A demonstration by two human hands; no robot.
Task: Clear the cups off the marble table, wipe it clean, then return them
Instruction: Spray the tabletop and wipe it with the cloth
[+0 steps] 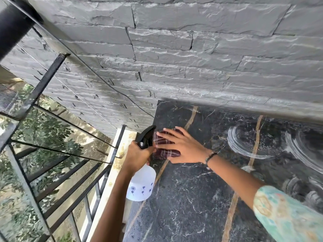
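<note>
Right hand [181, 147]: fingers flat, pressing dark red checked cloth [166, 151] onto black gold-veined marble table [192, 198]. Left hand [138, 154]: fingers wrapped round white plastic spray bottle [141, 184].

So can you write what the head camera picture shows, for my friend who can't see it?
A person's right hand presses a dark red checked cloth flat on a black marble table, while the left hand grips a white spray bottle at the table's left edge. Pale ring marks show on the marble; a grey stone wall stands behind.
</note>
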